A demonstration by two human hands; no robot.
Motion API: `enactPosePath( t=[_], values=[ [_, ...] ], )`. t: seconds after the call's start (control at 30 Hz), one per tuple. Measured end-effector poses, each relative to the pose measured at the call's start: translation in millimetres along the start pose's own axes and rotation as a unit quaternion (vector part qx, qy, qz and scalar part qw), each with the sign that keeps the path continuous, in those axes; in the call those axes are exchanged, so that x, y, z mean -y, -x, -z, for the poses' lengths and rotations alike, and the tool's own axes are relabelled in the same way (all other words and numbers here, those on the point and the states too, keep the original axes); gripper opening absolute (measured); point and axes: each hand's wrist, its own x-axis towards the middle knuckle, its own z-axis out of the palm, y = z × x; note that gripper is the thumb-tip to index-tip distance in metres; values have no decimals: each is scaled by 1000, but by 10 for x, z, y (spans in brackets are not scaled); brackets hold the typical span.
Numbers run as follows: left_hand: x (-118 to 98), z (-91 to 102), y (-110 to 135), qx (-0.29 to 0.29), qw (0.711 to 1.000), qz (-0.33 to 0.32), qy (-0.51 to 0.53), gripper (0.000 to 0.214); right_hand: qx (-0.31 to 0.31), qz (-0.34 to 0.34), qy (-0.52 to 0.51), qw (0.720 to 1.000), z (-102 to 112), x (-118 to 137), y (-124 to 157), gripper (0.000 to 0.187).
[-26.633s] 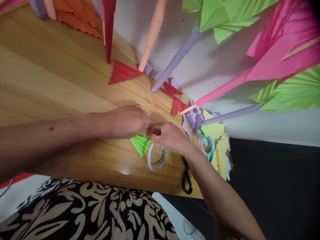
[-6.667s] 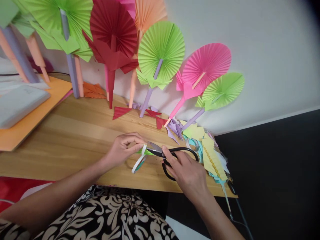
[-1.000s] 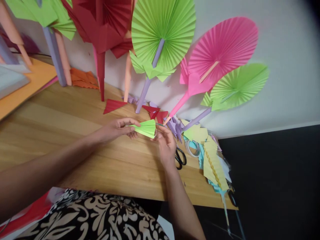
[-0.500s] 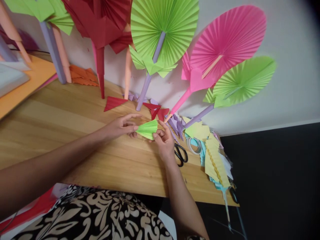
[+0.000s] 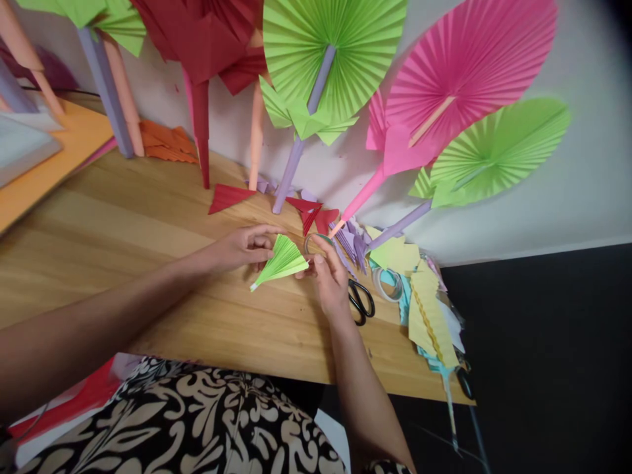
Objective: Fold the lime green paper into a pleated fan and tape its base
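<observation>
A small pleated green paper fan (image 5: 281, 261) is held just above the wooden table (image 5: 148, 230). My right hand (image 5: 328, 280) pinches its wide right corner. My left hand (image 5: 244, 245) lies behind its upper left edge, fingers curled on the pleats. The narrow taped end points down-left, toward me. A roll of tape (image 5: 312, 242) shows partly behind my right thumb. Black scissors (image 5: 362, 301) lie on the table just right of my right hand.
Finished paper fans on rolled stems lean on the wall: green (image 5: 330, 56), pink (image 5: 464, 66), green (image 5: 498, 155), red (image 5: 197, 39). Red scraps (image 5: 227, 196), purple offcuts (image 5: 348, 240), a tape roll (image 5: 388, 283) and yellow paper (image 5: 429, 309) crowd the table's right end.
Both hands have turned the green fan: its narrow end swung from the left down toward me. The head camera has tipped slightly, so the wall fans look larger.
</observation>
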Motion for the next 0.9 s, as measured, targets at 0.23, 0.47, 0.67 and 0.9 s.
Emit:
enactPosePath(
  t=[0.23,0.47,0.67,0.9],
  values=[
    [-8,22,25,-44,997,36,-44,56,35,34,28,998,-3,20,11,38],
    [-16,9,29,-26,985,11,-169,49,9,67,185,980,-30,121,32,13],
    [-131,15,53,-138,946,-78,-282,39,-3,44,207,977,-34,132,37,17],
    [-142,-113,92,-76,908,-231,-340,21,16,48,220,974,-78,143,40,16]
  ],
)
